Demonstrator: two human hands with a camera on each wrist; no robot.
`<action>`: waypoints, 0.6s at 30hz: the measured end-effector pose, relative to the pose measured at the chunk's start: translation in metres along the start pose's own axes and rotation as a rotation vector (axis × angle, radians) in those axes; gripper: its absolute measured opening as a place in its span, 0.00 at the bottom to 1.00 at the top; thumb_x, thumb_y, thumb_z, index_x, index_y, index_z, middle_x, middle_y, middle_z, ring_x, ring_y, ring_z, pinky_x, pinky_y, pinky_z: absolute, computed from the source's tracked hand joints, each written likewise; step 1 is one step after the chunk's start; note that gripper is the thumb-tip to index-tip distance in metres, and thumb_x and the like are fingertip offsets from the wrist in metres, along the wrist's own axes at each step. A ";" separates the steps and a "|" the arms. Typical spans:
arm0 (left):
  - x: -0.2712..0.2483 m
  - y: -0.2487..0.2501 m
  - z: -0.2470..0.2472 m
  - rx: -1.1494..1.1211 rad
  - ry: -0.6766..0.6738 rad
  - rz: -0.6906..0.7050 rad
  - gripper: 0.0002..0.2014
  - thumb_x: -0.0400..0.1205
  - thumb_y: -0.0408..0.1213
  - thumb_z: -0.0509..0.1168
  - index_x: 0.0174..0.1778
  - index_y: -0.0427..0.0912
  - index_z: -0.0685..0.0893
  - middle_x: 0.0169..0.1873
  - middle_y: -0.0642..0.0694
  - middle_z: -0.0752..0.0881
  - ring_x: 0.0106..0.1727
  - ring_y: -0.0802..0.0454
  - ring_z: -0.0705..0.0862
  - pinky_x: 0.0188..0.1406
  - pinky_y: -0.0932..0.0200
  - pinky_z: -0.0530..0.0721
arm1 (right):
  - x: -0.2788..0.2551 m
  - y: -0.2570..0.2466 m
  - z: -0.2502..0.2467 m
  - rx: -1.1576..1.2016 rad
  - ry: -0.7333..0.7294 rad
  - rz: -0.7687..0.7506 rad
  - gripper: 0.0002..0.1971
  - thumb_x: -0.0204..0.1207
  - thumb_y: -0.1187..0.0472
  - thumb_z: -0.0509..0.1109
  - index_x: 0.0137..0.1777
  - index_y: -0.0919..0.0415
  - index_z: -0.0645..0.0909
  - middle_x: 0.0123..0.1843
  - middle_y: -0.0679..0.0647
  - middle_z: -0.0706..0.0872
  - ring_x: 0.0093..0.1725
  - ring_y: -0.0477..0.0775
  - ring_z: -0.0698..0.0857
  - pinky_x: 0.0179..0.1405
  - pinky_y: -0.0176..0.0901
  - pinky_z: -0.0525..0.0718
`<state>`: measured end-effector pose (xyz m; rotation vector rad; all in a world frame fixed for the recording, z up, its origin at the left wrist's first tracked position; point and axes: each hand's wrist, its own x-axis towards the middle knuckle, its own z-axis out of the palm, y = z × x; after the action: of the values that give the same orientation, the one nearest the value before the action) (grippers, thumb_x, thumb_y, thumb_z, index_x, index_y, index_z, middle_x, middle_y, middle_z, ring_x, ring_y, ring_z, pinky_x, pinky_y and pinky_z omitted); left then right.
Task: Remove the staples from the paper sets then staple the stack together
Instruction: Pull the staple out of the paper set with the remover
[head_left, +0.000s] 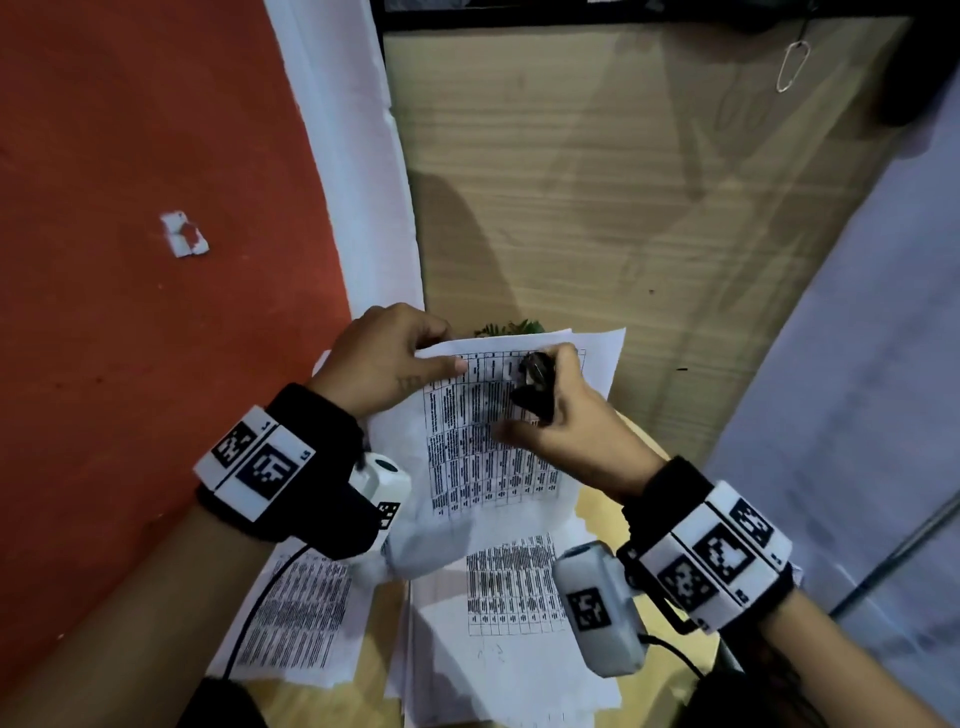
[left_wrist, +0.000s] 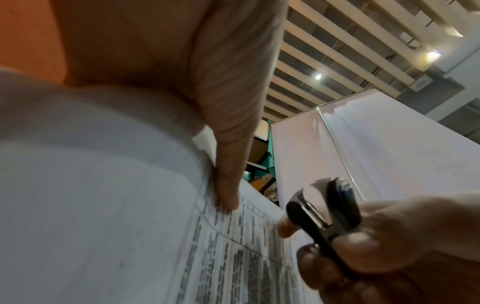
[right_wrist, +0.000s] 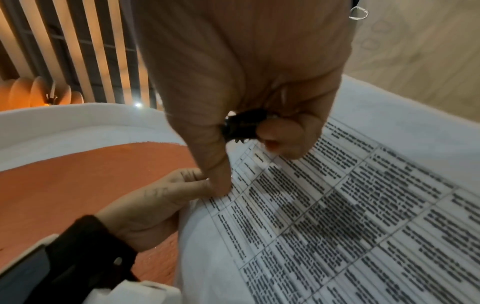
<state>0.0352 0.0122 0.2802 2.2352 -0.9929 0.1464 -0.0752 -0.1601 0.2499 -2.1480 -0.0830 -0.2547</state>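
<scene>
White printed paper set (head_left: 498, 415), raised above other sheets on the bench (head_left: 613, 218), is pinched at its top corner by the left hand (head_left: 384, 358) to steady it, while the right hand (head_left: 566, 421) grips a black-and-metal staple remover (head_left: 535, 384) over the top edge.

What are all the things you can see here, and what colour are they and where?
Held paper set: one, white with black printed tables, lifted between both hands.
Staple remover: one, black with silver metal, over the held set's top edge.
Other papers: at least two, white with black print, lying on the table below the hands.
Table: one, light wood, behind and under the papers.
Paper clip: one, silver, far right on the table.
Paper scrap: one, white, on the orange floor at left.
Left hand: pinches the held set's top left corner.
Right hand: grips the staple remover.
</scene>
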 end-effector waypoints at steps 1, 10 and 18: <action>0.000 0.000 -0.001 -0.009 0.007 -0.007 0.21 0.62 0.66 0.64 0.40 0.54 0.85 0.30 0.44 0.88 0.39 0.39 0.87 0.42 0.37 0.83 | 0.001 0.000 -0.001 0.084 -0.051 0.019 0.32 0.65 0.45 0.76 0.59 0.53 0.59 0.54 0.46 0.81 0.54 0.42 0.83 0.55 0.41 0.83; -0.004 0.001 -0.002 -0.152 -0.028 -0.035 0.27 0.57 0.61 0.68 0.36 0.40 0.88 0.33 0.35 0.88 0.33 0.53 0.80 0.41 0.42 0.82 | 0.000 -0.012 0.000 -0.319 0.051 -0.001 0.22 0.75 0.45 0.67 0.59 0.56 0.63 0.57 0.56 0.77 0.53 0.56 0.78 0.48 0.50 0.75; -0.004 0.005 0.001 -0.208 -0.019 -0.028 0.27 0.61 0.61 0.68 0.33 0.37 0.87 0.32 0.30 0.85 0.31 0.55 0.76 0.35 0.55 0.73 | 0.001 -0.018 0.011 -0.571 0.378 -0.421 0.21 0.59 0.64 0.78 0.55 0.63 0.81 0.45 0.61 0.80 0.34 0.67 0.84 0.26 0.50 0.83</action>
<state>0.0287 0.0116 0.2809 2.0633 -0.9416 0.0084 -0.0757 -0.1415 0.2589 -2.5833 -0.2710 -1.0283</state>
